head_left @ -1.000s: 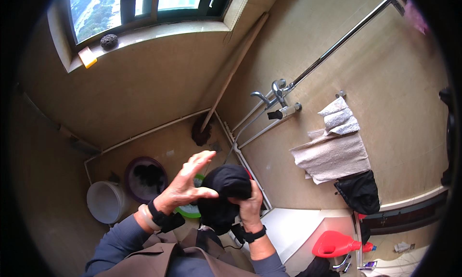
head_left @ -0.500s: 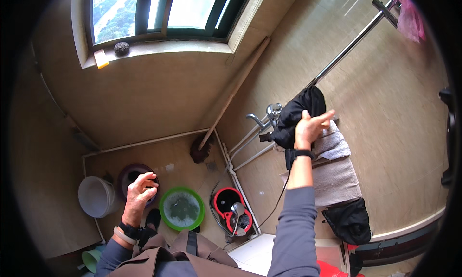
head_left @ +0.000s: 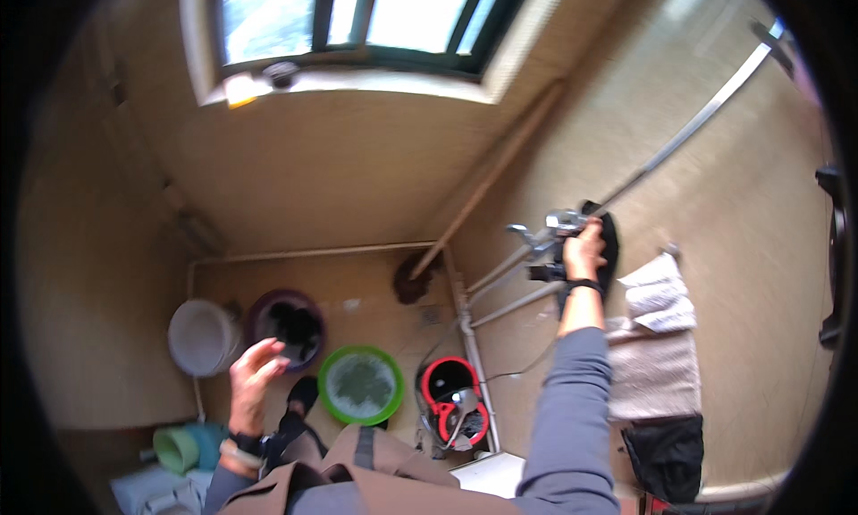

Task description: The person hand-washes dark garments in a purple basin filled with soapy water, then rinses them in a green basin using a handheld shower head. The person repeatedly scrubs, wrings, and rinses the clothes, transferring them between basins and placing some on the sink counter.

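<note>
My right hand [head_left: 585, 245] reaches to the wall beside the chrome faucet [head_left: 565, 220]. Its fingers are curled on a dark bundle of black cloth [head_left: 609, 256], which hangs against the wall there; motion blur softens the grip. My left hand [head_left: 254, 372] is in the air at the lower left, holding nothing, with its fingers apart. Below and beyond it stands a purple basin [head_left: 259, 314] with black cloth [head_left: 295, 327] inside. To its right, a green basin [head_left: 323, 381] contains cloudy, foamy water.
A white bucket [head_left: 198, 341] stands at the left. Right of the green basin is a red bucket [head_left: 431, 376] with a shower head [head_left: 463, 401]. A long wooden-handled mop [head_left: 500, 166] leans in the corner. Towels [head_left: 657, 372] and a black cloth bag [head_left: 666, 457] hang at the right.
My right hand has gone from outspread over the black cloth to curled on it, and the cloth looks narrower. The view has shifted left; my left hand remains raised and empty.
</note>
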The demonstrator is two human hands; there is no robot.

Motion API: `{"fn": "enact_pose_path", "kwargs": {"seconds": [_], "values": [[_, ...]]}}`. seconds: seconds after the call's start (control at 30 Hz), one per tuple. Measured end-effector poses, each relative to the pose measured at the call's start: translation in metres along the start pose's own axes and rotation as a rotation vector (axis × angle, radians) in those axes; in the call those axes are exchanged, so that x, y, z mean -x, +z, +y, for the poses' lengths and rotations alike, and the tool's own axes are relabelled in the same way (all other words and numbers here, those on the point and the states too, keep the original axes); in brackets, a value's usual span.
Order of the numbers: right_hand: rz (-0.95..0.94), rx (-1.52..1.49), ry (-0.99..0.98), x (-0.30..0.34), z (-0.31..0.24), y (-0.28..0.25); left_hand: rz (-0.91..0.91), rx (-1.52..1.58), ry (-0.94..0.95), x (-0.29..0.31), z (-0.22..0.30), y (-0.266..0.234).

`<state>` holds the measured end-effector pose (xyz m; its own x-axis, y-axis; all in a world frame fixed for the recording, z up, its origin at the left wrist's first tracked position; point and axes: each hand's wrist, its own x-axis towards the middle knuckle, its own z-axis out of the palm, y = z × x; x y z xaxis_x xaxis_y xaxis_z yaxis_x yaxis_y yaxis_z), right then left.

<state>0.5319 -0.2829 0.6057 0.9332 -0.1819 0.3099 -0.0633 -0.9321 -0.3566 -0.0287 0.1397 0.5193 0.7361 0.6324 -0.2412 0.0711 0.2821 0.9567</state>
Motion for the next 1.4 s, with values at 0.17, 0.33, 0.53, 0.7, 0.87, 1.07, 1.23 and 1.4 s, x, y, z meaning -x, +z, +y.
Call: {"fn": "enact_pose_path", "kwargs": {"seconds": [0.17, 0.33, 0.53, 0.7, 0.87, 1.07, 1.23, 1.4], "values": [[0.185, -0.032, -0.2, 0.042, -0.006, -0.023, 0.026, 0.128, -0.054, 0.014, -0.004, 0.002], [0.228, -0.188, -0.533, 0.167, 0.023, 0.016, 0.037, 0.092, -0.135, 0.017, -0.034, -0.011], [-0.563, -0.369, -0.215, 0.37, 0.046, 0.087, 0.087, 0.198, -0.296, -0.006, -0.111, -0.001], [-0.897, -0.217, -0.241, 0.514, 0.093, 0.165, 0.051, 0.285, -0.563, -0.027, -0.206, -0.003], [-1.152, -0.471, 0.873, 0.67, 0.14, 0.303, 0.143, 0.389, -0.772, -0.038, -0.327, -0.035], [-1.115, -0.57, 1.57, 0.794, 0.154, 0.433, 0.216, 0.411, -0.929, -0.044, -0.459, -0.085], [-0.669, -0.825, 1.745, 0.83, 0.179, 0.486, 0.426, 0.339, -1.093, -0.051, -0.501, -0.112], [-0.777, -0.623, 1.548, 0.84, 0.214, 0.49, 0.288, 0.467, -0.966, -0.066, -0.502, -0.108]]}}
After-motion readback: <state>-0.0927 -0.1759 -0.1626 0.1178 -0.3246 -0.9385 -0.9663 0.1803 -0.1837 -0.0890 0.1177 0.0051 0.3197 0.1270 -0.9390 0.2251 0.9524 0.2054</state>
